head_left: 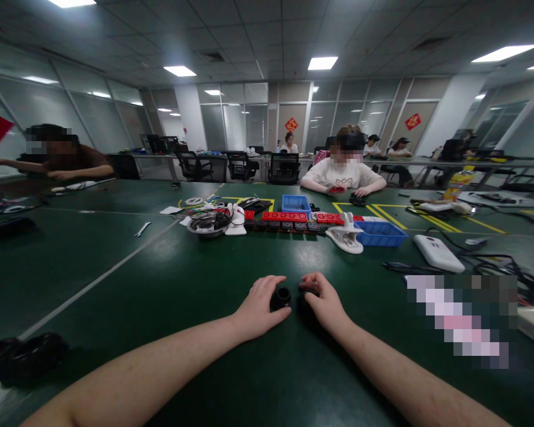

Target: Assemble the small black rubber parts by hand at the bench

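My left hand [260, 305] curves around a small black hollow cylinder [283, 295] on the green table, its round opening facing up and toward me. The thumb lies along the near side and the fingers along the far side. Just to the right, my right hand [324, 300] is closed on a dark rounded part [303, 301], mostly hidden under the fingers, so its kind does not show. A narrow gap separates the two black pieces.
Across the table stand a metal bowl [204, 232] of cables, red socket strips [285, 216], white clamp stands [347, 234] and a blue bin [380, 233]. A wrench [143, 229] lies left; black rings [38, 354] sit near left. A co-worker [345, 169] sits opposite.
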`<action>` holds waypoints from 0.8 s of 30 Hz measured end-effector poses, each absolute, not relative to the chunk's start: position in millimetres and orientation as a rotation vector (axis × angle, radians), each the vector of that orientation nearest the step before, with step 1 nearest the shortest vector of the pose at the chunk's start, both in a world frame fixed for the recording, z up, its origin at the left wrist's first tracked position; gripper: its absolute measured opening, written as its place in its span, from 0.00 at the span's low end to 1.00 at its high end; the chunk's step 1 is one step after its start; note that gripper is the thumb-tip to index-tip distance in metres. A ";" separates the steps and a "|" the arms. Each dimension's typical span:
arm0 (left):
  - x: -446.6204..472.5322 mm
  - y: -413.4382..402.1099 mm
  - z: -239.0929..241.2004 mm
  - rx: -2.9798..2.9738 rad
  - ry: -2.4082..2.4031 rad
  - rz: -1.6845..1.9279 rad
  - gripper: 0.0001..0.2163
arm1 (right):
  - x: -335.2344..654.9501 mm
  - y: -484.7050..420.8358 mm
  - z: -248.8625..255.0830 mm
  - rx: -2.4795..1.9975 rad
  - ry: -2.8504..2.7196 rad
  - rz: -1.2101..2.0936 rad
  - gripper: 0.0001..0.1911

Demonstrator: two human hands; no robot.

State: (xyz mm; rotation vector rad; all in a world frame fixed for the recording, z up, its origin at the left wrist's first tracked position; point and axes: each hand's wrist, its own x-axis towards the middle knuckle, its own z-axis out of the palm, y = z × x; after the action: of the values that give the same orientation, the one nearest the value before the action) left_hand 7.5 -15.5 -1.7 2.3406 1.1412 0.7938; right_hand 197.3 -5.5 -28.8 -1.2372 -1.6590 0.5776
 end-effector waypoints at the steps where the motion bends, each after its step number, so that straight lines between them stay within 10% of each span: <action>1: 7.5 -15.7 -1.4 2.340 1.140 0.791 0.24 | 197.5 -5.3 -29.0 -1.259 -1.661 0.580 0.11; 24: 9.3 -17.1 -6.8 2.456 1.143 0.800 0.32 | 188.8 -17.4 -10.4 -1.472 -2.030 0.349 0.10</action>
State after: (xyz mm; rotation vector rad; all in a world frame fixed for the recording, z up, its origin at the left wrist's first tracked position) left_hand 9.3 -17.1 -6.8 2.4559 1.1432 0.8000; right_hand 188.8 -17.4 -10.4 -1.4718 -2.0297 0.3494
